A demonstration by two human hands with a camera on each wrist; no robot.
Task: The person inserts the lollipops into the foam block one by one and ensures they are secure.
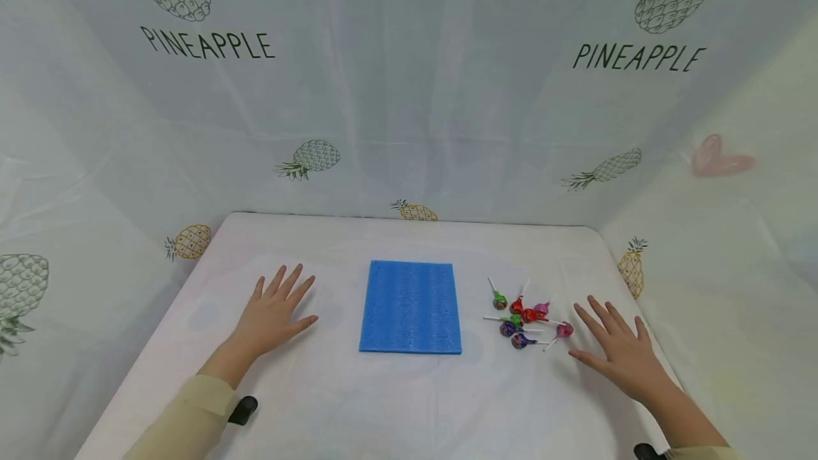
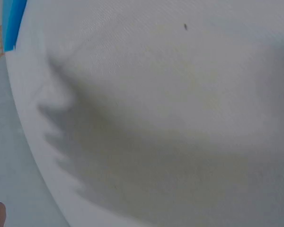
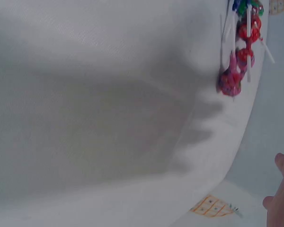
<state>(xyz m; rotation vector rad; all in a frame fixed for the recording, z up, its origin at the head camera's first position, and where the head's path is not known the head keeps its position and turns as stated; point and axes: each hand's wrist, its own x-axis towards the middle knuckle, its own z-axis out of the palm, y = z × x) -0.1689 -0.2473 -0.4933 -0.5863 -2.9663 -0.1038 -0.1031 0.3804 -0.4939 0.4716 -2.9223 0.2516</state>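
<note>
My left hand (image 1: 271, 318) hovers with fingers spread over the table, left of a flat blue foam sheet (image 1: 411, 307). Over on the right, my right hand (image 1: 623, 353) has its fingers spread too and holds nothing. Just left of its fingertips lies a loose cluster of wrapped lollipops (image 1: 529, 316) with white sticks, in green, red, pink and purple wrappers. A pink lollipop (image 3: 230, 81) is the nearest one to that hand in the right wrist view. The left wrist view catches a corner of the foam sheet (image 2: 13, 23) and a bit of fingertip at its edge.
The table (image 1: 409, 403) has a whitish cover with rounded far corners. Pale curtains (image 1: 409, 91) printed with pineapples hang behind it and along both sides. A dark wrist device (image 1: 243, 410) shows at the left sleeve, another (image 1: 648, 451) at the right.
</note>
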